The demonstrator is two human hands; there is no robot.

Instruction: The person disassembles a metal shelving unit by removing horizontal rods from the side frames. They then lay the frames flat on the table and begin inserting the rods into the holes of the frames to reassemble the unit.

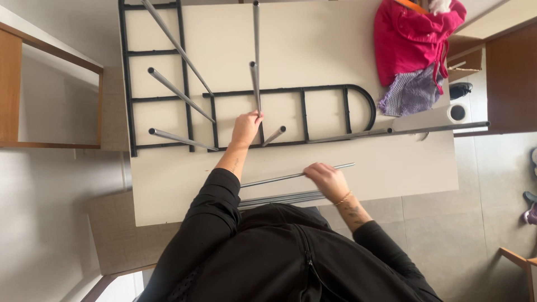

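Head view, looking straight down on a person in a black top standing at a pale table (168,184). The left hand (246,127), just above the middle of the frame, is clenched around the lower end of an upright grey metal rod (255,50) that runs toward 12 o'clock. This rod rises from a black metal frame (291,112) lying flat on the table, its rounded end pointing to 3 o'clock. More grey rods (180,94) stand up from the frame at 10 o'clock. The right hand (327,180), at 4 o'clock from the left, grasps a loose grey rod (268,180) lying across the table's near edge. A bundle of spare rods (279,198) rests just below it. A red jacket (411,36) lies at 2 o'clock.
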